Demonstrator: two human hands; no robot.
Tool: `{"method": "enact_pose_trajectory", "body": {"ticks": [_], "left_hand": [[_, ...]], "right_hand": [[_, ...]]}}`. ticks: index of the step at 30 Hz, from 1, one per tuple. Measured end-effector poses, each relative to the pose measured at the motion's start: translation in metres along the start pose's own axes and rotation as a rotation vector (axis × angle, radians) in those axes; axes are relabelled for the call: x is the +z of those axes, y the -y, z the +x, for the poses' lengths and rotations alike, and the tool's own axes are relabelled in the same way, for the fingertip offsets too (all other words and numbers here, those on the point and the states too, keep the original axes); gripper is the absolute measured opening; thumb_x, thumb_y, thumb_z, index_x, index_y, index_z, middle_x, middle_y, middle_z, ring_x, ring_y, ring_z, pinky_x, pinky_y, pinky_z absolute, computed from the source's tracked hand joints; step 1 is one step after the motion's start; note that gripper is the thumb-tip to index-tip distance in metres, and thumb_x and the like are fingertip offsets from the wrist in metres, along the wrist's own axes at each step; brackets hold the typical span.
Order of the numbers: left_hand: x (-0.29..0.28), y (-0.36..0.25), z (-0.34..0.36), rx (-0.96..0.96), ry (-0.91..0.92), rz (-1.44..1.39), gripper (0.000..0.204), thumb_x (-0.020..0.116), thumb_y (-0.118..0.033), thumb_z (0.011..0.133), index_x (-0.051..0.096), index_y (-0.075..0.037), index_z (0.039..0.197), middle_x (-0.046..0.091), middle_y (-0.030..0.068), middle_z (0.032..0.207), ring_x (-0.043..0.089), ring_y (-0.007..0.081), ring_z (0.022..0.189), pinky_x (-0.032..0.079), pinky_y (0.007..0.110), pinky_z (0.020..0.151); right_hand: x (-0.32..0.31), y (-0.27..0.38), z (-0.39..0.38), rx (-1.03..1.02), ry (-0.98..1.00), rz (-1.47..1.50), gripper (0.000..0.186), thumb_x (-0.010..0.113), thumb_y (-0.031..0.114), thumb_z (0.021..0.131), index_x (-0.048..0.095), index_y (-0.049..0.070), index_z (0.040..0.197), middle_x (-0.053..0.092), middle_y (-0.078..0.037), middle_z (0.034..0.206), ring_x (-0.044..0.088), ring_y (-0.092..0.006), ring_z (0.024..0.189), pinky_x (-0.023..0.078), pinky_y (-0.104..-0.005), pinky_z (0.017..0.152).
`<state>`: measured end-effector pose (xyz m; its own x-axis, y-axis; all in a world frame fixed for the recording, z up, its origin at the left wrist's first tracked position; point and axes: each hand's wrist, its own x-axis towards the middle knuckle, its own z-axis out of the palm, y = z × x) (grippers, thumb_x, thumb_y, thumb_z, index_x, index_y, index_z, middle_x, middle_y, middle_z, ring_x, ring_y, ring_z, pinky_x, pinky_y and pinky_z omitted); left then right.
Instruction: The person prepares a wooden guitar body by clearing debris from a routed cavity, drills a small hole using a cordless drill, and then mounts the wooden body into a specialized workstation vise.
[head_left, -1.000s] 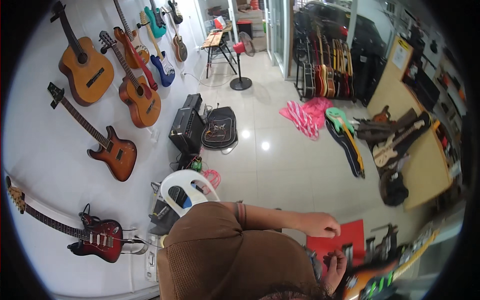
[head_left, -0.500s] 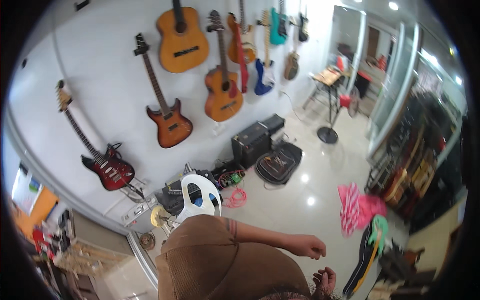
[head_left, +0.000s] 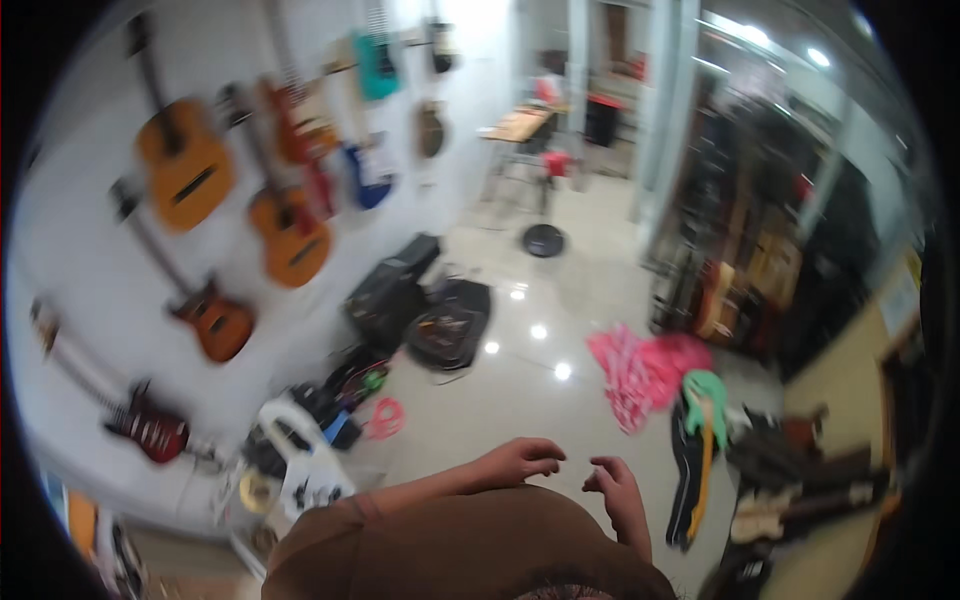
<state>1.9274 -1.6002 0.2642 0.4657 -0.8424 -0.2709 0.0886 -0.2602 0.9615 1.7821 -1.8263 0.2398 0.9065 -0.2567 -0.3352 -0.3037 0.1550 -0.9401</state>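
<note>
In front of my body, my left hand [head_left: 525, 459] hangs in the air with its fingers loosely bent and apart, and nothing in it. Close by on the right, my right hand [head_left: 617, 488] is also empty, its thumb and fingers parted and turned toward the left one. Neither hand touches anything. Past my right hand, a mint-green electric guitar [head_left: 706, 400] lies on the floor along a black bag [head_left: 681, 470]. Beyond it a pink patterned cloth [head_left: 640, 372] lies crumpled.
Several guitars hang on the left wall, among them an acoustic guitar [head_left: 188, 165]. Below stand an amplifier [head_left: 385, 300], a dark padded bag [head_left: 450, 325], a pink coiled cable [head_left: 385, 418] and a white plastic chair [head_left: 305, 455]. A round-based stand [head_left: 543, 240] is farther off; guitars crowd the right.
My view has swung right, so wall and floor things sit farther left; the picture is blurred. My hands have come up in front of me, both still empty.
</note>
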Motion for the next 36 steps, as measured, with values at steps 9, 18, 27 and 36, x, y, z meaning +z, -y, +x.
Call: {"method": "enact_pose_trajectory", "body": {"ticks": [9,18,27,36], "left_hand": [[0.026,-0.012,0.238,0.056,0.498,0.113,0.030,0.065,-0.019,0.106,0.067,-0.001,0.130,0.074,0.0094,0.114,0.069,0.0183,0.107,0.055,0.037,0.095],[0.108,-0.084,0.365,0.655,1.060,0.632,0.027,0.062,-0.017,0.103,0.067,-0.004,0.127,0.070,0.0163,0.118,0.069,0.0321,0.105,0.055,0.043,0.093],[0.224,-0.061,0.298,0.660,1.558,0.680,0.031,0.060,-0.019,0.100,0.066,-0.004,0.127,0.071,0.0156,0.119,0.069,0.0313,0.103,0.053,0.042,0.092],[0.343,-0.027,0.196,0.307,1.896,0.656,0.037,0.065,-0.025,0.102,0.066,-0.004,0.133,0.072,0.0122,0.112,0.068,0.0183,0.095,0.057,0.037,0.085]], "right_hand": [[-0.104,-0.028,0.000,0.017,-0.626,0.186,0.025,0.054,0.003,0.101,0.061,-0.002,0.125,0.067,-0.012,0.109,0.067,-0.0179,0.084,0.056,-0.0320,0.083],[-0.054,-0.061,-0.027,0.044,-1.178,0.562,0.026,0.049,0.009,0.105,0.054,0.002,0.130,0.059,-0.013,0.121,0.066,-0.0226,0.087,0.059,-0.0385,0.068],[0.010,-0.138,-0.108,-0.006,-1.412,0.747,0.028,0.052,0.016,0.108,0.053,0.002,0.132,0.063,-0.013,0.114,0.069,-0.0248,0.091,0.058,-0.0363,0.071],[0.073,-0.130,-0.226,-0.039,-1.906,0.683,0.021,0.060,0.015,0.105,0.066,0.000,0.117,0.071,-0.009,0.100,0.069,-0.0191,0.089,0.057,-0.0343,0.080]]}}
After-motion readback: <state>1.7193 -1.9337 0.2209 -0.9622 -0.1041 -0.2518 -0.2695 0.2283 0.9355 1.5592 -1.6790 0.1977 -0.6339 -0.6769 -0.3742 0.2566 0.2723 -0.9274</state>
